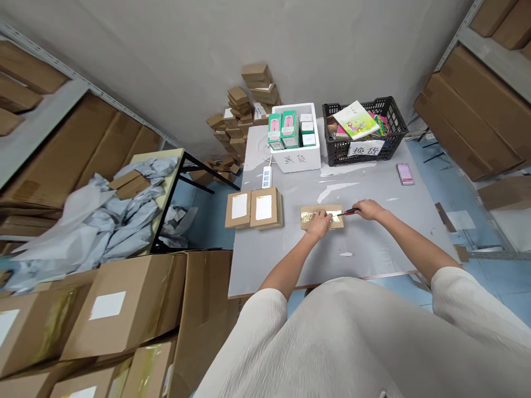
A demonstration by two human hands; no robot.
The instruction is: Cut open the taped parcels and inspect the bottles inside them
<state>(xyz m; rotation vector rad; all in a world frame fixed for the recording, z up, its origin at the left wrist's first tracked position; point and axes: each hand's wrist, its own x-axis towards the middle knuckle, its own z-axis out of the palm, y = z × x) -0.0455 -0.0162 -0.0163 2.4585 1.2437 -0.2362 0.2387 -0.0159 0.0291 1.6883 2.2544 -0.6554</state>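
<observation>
Right hand (pixel 368 210) clenched, a red tool (pixel 349 212) was gripped at a seemingly unopened carton (pixel 307 217) toward the tabletop's (pixel 373 249) front edge

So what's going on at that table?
A person has their left hand on a small taped box on the table. Their right hand holds what looks like a knife, its tip by the left fingers. I can't tell if it has cut anything. Two more boxes sit to the left; a white bin and black crate stand farther back.
</observation>
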